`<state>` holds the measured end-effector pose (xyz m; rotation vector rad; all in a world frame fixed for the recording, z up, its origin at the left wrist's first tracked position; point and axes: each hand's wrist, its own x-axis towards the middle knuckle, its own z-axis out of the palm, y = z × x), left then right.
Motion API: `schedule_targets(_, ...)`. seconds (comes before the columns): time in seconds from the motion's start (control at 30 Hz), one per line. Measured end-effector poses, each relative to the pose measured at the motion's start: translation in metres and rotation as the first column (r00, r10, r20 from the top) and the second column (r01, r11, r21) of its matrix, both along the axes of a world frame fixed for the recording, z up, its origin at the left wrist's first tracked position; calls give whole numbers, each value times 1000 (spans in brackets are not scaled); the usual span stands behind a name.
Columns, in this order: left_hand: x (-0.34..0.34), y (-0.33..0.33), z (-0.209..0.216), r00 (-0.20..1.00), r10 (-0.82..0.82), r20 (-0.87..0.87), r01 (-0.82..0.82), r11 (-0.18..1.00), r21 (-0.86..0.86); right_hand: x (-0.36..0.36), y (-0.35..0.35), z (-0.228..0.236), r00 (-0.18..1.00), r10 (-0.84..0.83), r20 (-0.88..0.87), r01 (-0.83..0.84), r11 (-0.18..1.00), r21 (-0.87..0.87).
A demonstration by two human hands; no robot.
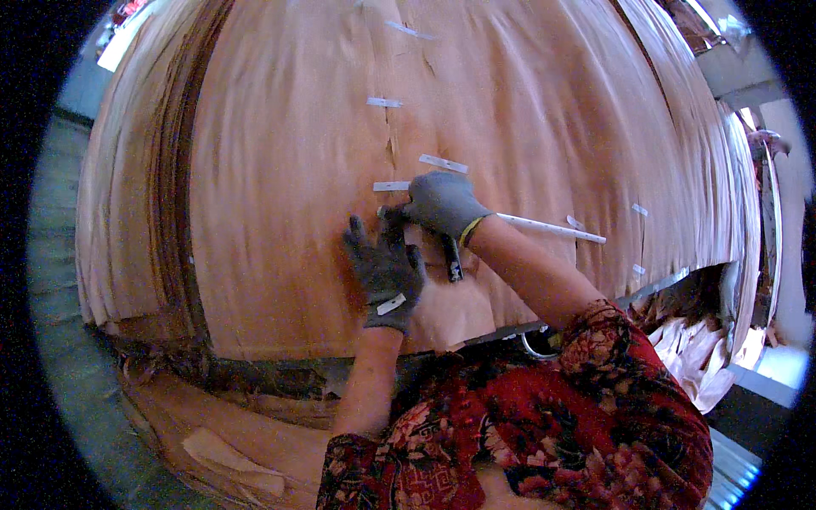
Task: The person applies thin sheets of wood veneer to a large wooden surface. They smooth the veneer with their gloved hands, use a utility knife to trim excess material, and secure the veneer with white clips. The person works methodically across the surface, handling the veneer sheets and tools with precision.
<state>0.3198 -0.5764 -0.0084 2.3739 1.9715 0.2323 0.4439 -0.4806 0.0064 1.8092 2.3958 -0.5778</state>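
Observation:
A broad sheet of tan wood veneer [289,170] lies before me, with a narrow split running down its middle. Short white perforated tape strips [391,186] cross or lie beside the split. My left hand [384,268], in a dark grey glove, rests on the veneer with its fingers spread; a tape piece [392,304] sticks to its cuff. My right hand [444,204], gloved in grey, is closed against the left fingertips. From beneath it juts a dark-handled tool [454,262], its working end hidden. A long white dotted strip [557,228] extends right from behind my right wrist.
Stacked veneer with dark ragged edges [174,187] lies at the left. More tape pieces [639,210] are stuck on the right side. Torn veneer scraps [693,353] hang at the lower right, and loose sheets [229,455] lie below the near edge.

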Motion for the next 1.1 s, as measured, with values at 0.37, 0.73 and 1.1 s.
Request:
schedule_targets(0.37,8,6,-16,997,-53,-54,58,993,103,16,-58,-1,981,137,-135,-133,990,41)
schedule_targets(0.73,-37,-5,-18,935,-119,334,144,988,-50,95,-132,9,754,-158,-638,79,985,-151)
schedule_targets(1.1,-61,-119,21,958,175,226,-178,984,-8,51,-149,-21,838,100,-536,-139,990,-32)
